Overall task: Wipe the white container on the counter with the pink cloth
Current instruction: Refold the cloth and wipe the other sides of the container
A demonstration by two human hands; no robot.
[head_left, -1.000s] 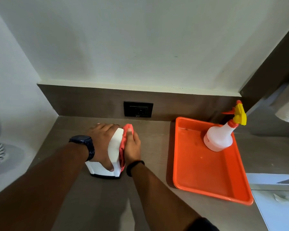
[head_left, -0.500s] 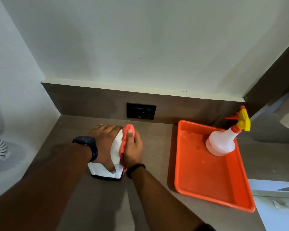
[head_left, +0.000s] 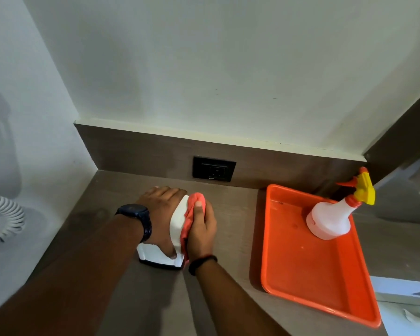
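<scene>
The white container point(head_left: 177, 224) with a dark base stands on the brown counter point(head_left: 230, 214), left of centre. My left hand point(head_left: 161, 214), with a dark watch on the wrist, lies over its top and left side and grips it. My right hand point(head_left: 201, 229) presses the pink cloth point(head_left: 192, 212) flat against the container's right face. Most of the container is hidden under the two hands; only a white strip and the lower front corner show.
An orange tray point(head_left: 308, 275) lies to the right and holds a white spray bottle point(head_left: 330, 221) with a yellow and orange trigger. A black wall socket point(head_left: 214, 169) sits in the backsplash. A white ribbed object point(head_left: 3, 221) is at the far left edge.
The view has shifted slightly. My right hand with the cloth has slid a little along the container's right face; my left hand keeps its hold.
</scene>
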